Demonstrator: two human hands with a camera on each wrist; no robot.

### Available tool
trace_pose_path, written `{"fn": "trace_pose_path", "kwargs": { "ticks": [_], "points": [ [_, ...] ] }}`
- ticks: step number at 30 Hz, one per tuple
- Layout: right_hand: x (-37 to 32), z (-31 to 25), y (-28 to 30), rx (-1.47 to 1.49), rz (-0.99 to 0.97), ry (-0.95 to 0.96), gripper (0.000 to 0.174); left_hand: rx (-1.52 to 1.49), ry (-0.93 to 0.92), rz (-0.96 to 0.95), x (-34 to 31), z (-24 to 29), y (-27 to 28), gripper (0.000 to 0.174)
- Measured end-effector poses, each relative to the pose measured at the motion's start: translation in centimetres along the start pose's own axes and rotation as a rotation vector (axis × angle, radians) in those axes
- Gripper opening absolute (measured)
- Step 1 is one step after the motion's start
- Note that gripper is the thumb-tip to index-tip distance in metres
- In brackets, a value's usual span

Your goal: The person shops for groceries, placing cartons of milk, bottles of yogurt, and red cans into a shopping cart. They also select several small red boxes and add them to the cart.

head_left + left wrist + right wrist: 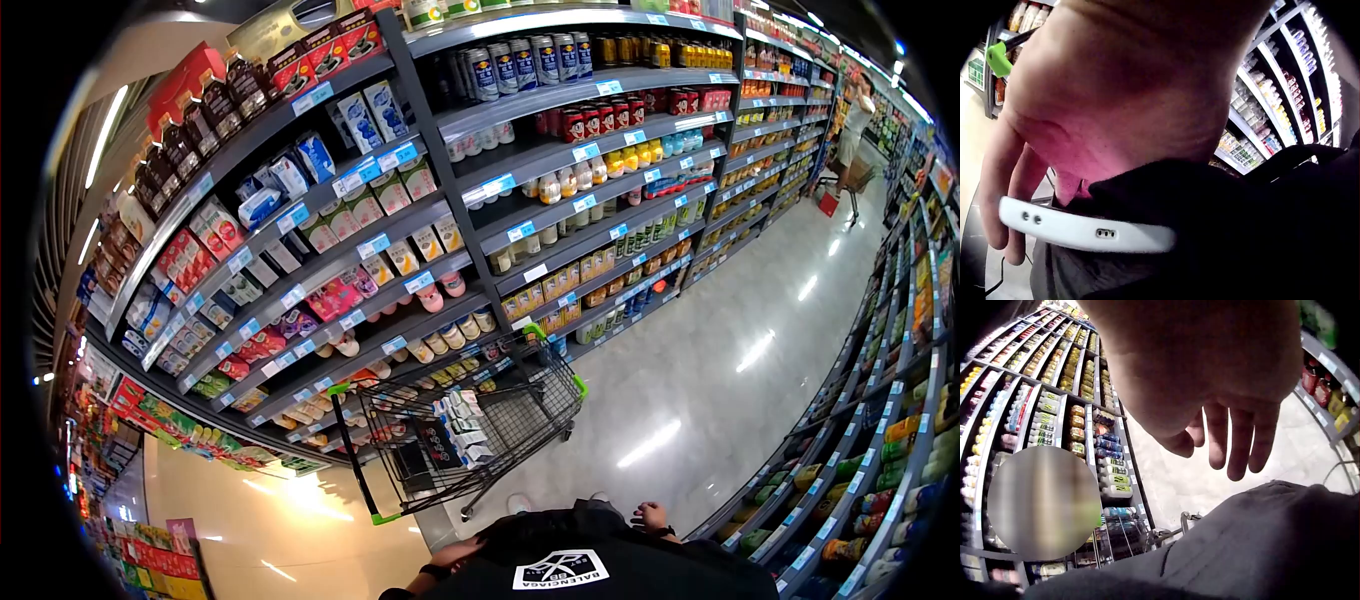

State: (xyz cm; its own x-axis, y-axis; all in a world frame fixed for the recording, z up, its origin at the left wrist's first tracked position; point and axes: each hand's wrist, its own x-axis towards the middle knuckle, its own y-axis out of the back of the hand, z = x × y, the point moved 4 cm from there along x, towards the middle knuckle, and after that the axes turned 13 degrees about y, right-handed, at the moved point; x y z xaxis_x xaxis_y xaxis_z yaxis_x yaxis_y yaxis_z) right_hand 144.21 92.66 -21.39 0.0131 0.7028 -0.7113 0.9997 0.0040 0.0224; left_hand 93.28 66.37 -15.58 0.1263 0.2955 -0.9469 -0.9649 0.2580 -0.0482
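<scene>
You are standing in a supermarket aisle, looking down past your black top (590,545) with its white logo. Your left hand (1116,94) is hanging low at your left side, and its fingers (994,187) are curling around the near end of a white device (1085,232), slim and rounded, with two small holes and a slot along its edge. The white device is lying flat against your dark clothing (1241,237) at hip height, partly tucked into the fabric, so you are grasping it rather than letting it rest loose. Your right hand (1210,381) is hanging at your right side, released and holding nothing, its fingers (1238,450) pointing loosely down above your grey clothing and the pale floor (720,380). Just ahead of you and slightly left, a wire shopping cart (530,395) with green trim is standing apart from both hands, its far end angling toward the shelves (560,150) on the left. White boxed cartons (462,428) are lying in the cart's basket. The shelves are filling both sides of the aisle with drink cartons, cans and bottles. Far down the aisle on the right, another shopper (856,118) is facing the shelves.
</scene>
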Motion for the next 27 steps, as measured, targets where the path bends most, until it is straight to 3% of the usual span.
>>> {"fn": "trace_pose_path", "kwargs": {
  "ticks": [2,5,8,10,11,13,15,17,19,21,23,25,27],
  "points": [
    [-0.2,0.2,-1.0,0.002,-0.001,0.009,0.024,0.052,-0.130,0.039,1.1,-0.4,0.8,0.069],
    [-1.4,-1.3,-3.0,-0.024,-0.030,0.026,0.023,0.150,-0.353,-0.047,4.2,-1.4,2.5,0.065],
    [-2.1,-2.0,-5.0,-0.016,-0.021,0.058,0.022,0.041,-0.276,0.058,-0.1,1.9,3.6,0.058],
    [-2.0,-2.0,-6.1,-0.012,-0.018,0.067,0.022,0.380,-0.028,0.338,-6.6,5.8,4.5,0.048],
    [-2.1,-1.8,-6.6,-0.005,-0.019,0.068,0.022,0.374,-0.029,0.331,-9.5,7.3,4.7,0.048],
    [-2.8,-1.9,-7.4,-0.024,-0.004,0.067,0.022,0.238,-0.555,0.983,-15.9,11.3,7.2,0.038],
    [-3.5,-2.0,-8.4,-0.043,0.013,0.060,0.023,-0.208,-0.467,1.112,-17.1,10.0,11.8,0.032],
    [-4.4,-1.9,-8.7,-0.068,0.045,0.074,0.026,0.094,-0.468,1.598,-18.8,8.1,16.8,0.045],
    [-4.5,-1.3,-8.5,-0.086,0.028,0.068,0.029,0.045,-0.131,1.814,-20.6,6.7,19.1,0.062],
    [-4.8,-0.9,-8.1,-0.126,0.031,0.132,0.030,-0.045,-0.062,2.018,-17.8,2.4,21.8,0.074],
    [-6.0,-1.1,-7.6,-0.130,0.041,0.139,0.030,-0.365,0.041,1.639,-9.9,-3.8,24.7,0.067],
    [-6.9,-0.8,-6.7,-0.138,0.077,0.100,0.031,-0.775,-0.063,1.128,-8.6,-3.5,23.3,0.057],
    [-8.8,-1.4,-6.4,-0.130,0.106,0.106,0.032,-0.410,0.165,1.481,-10.8,-1.2,22.4,0.048]
  ]
}}
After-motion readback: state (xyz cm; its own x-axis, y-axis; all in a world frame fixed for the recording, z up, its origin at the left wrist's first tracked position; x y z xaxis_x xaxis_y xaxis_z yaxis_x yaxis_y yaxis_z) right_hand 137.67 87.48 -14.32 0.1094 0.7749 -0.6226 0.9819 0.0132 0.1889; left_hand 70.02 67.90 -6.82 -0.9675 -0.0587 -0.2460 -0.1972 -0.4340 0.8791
